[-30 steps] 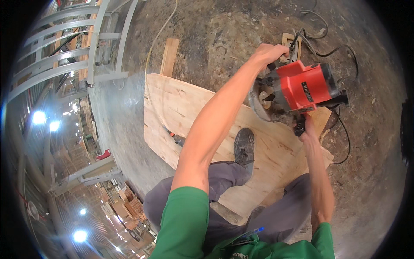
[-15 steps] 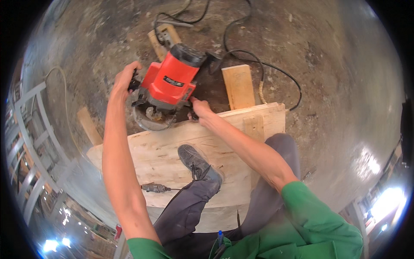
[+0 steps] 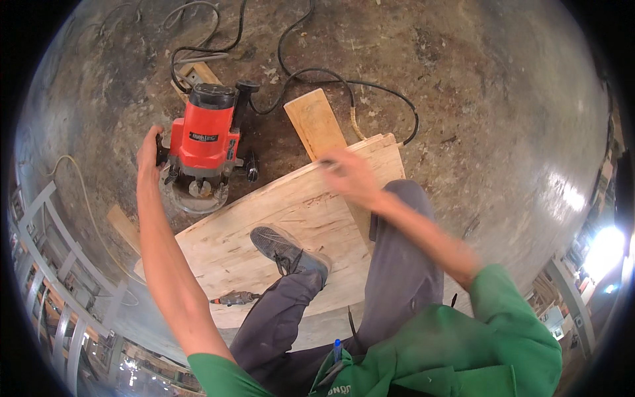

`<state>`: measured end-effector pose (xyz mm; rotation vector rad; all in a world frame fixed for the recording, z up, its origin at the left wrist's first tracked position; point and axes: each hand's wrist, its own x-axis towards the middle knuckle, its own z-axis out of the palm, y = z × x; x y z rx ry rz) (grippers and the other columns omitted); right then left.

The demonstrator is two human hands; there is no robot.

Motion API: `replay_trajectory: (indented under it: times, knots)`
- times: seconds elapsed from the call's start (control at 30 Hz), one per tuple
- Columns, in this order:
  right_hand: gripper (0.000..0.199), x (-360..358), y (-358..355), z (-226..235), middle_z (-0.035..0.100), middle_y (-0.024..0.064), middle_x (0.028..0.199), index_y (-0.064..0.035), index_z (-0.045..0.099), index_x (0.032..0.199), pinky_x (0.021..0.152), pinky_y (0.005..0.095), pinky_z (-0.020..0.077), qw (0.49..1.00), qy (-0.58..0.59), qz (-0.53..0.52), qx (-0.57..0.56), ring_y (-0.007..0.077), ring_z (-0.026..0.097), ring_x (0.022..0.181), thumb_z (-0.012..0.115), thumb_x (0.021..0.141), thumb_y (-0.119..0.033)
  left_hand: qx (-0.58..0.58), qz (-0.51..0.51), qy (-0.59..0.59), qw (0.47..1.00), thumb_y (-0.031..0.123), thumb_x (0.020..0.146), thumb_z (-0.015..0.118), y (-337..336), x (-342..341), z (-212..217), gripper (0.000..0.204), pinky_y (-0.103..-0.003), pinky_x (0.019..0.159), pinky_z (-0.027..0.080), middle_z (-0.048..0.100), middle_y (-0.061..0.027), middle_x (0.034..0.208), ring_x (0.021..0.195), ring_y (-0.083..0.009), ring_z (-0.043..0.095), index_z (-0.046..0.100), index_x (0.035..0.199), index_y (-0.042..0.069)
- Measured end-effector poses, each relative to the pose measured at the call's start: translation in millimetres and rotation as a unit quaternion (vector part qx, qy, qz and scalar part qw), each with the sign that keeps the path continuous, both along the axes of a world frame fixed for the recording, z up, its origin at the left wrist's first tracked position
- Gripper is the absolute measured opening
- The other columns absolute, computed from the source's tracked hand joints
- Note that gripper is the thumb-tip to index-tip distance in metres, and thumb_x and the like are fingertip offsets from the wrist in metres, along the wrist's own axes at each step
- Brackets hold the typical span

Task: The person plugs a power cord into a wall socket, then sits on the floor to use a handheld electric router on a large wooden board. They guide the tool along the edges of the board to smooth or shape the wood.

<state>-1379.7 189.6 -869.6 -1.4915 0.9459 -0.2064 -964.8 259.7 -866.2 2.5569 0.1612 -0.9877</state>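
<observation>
My left hand (image 3: 151, 151) is wrapped round the black side handle of a red and black plunge router (image 3: 204, 135). The router stands upright at the far edge of a pale wooden board (image 3: 221, 255), its bit and rounded base facing me. My right hand (image 3: 352, 178) is off the router, over the board's far right part; motion smears its fingers. The router's other handle (image 3: 251, 165) is bare. My left shoe (image 3: 286, 250) rests on the board, and a small grey hand tool (image 3: 235, 298) lies beside that leg.
A wooden offcut (image 3: 314, 122) sticks out from beneath the board's far side, another (image 3: 124, 228) at its left. A black cable (image 3: 317, 70) loops over the stained floor near a wood-mounted socket block (image 3: 196, 76). Grey metal frames (image 3: 63, 278) stand at the left.
My right hand has let go of the router's right handle and moved right over the board. The router, still in my left hand, has shifted left and turned more upright.
</observation>
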Motion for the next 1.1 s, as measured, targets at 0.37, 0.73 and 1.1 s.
replay_trajectory:
  times: [0.37,0.73,1.1]
  knots:
    - [0.026,-92.5,-36.9,2.6,0.053,0.0129,0.089,-0.0009,0.056,0.103,0.076,0.0395,0.0458,0.935,0.181,0.186,-0.243,0.0308,0.054,0.089,0.052,0.077,-0.001,-0.077,-0.069,-0.104,0.989,0.048,0.069,0.066,4.1,-33.7,7.6,0.06,-0.033,0.078,0.041,0.056,-0.0104,0.098,0.089,-0.0214,0.053,0.059,0.105,0.001]
    - [0.008,-86.8,-41.1,-1.9,0.053,0.015,0.082,0.0016,0.055,0.08,0.073,0.0407,0.0461,0.925,0.167,0.201,-0.277,0.0321,0.056,0.084,0.051,0.074,-0.002,-0.107,-0.121,-0.108,0.981,0.048,0.069,0.068,16.6,-44.2,24.1,0.075,-0.036,0.09,0.037,0.053,-0.0153,0.118,0.109,-0.0261,0.05,0.048,0.125,0.002]
    - [0.019,-125.4,-69.2,61.2,0.057,0.0183,0.087,-0.0008,0.053,0.092,0.071,0.0403,0.0418,0.944,0.138,0.145,-0.262,0.0345,0.054,0.082,0.058,0.078,-0.014,0.016,-0.385,-0.24,0.891,0.038,0.077,0.064,55.4,-18.7,206.5,0.06,-0.04,0.1,0.035,0.047,-0.0167,0.129,0.121,-0.029,0.043,0.05,0.124,0.004]
